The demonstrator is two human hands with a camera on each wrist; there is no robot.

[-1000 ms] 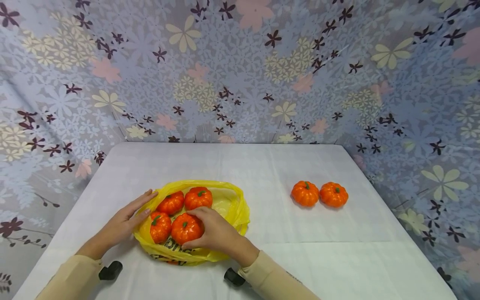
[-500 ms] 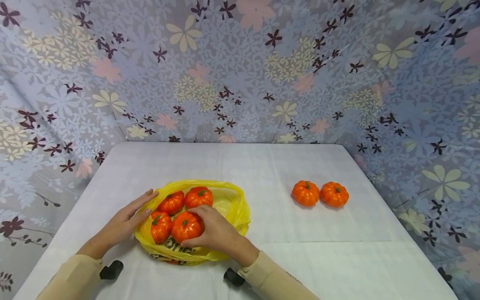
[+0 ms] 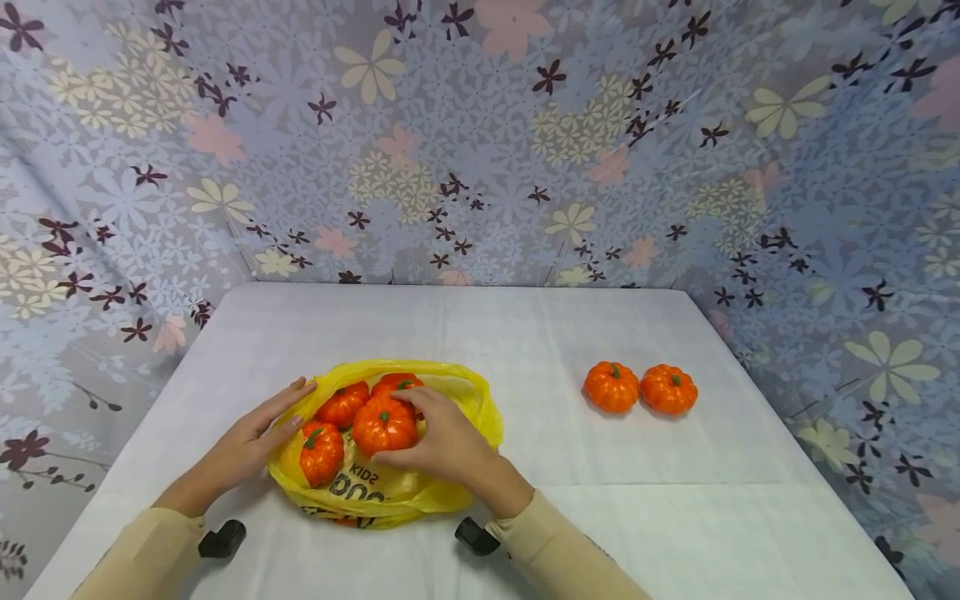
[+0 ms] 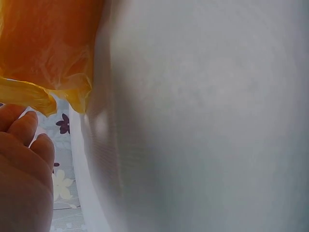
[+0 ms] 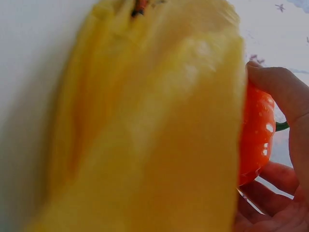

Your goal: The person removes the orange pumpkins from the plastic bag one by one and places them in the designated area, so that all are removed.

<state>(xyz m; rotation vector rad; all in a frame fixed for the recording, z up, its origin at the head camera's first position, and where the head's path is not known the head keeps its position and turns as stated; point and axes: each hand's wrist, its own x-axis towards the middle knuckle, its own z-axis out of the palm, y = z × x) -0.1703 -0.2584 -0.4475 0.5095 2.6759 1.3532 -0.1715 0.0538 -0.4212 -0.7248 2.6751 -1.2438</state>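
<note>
Here, the right hand (image 3: 453,437) grips a pumpkin (image 3: 384,427); near its fingers, three more pumpkins (image 3: 322,456) sit in a yellow bag (image 3: 486,417) the left hand (image 3: 246,443) touches, fingers extended

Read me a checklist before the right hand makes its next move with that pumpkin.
1. Right hand gripping the held pumpkin: ok.
2. Yellow bag open at the top: ok.
3. Left hand at the bag's edge: ok.
4. Held pumpkin outside the bag's outline: not ok, the head view shows it within the opening.
5. Held pumpkin apart from the rear pumpkins in the bag: cannot tell, they overlap in view.
6. Two pumpkins outside the bag upright: ok, stems up.
</note>
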